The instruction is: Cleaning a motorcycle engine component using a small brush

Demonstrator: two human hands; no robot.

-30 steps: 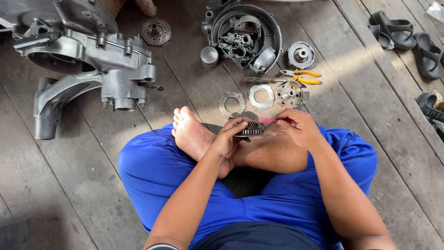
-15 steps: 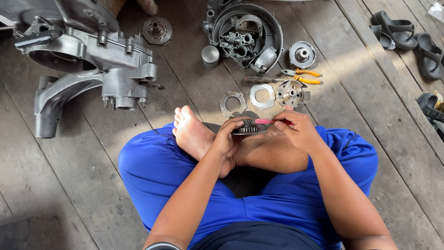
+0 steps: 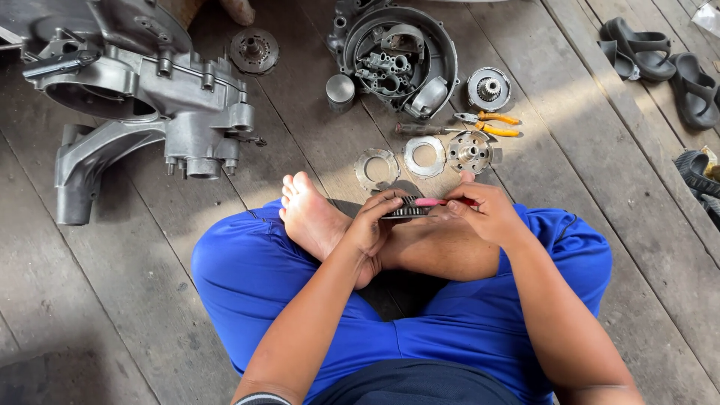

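The floor (image 3: 112, 300) was weathered grey planks, laid at a slant across the view, with dark gaps between boards. A paler band of light fell across the planks at the upper right. Dark sandals (image 3: 637, 49) lay on the boards in the upper right corner, well apart from an engine case (image 3: 142, 97) at the upper left. A round housing (image 3: 397, 52) sat near the top middle.

Left hand (image 3: 373, 225) grips gear (image 3: 406, 208); right hand (image 3: 491, 214) holds tool (image 3: 439, 202).
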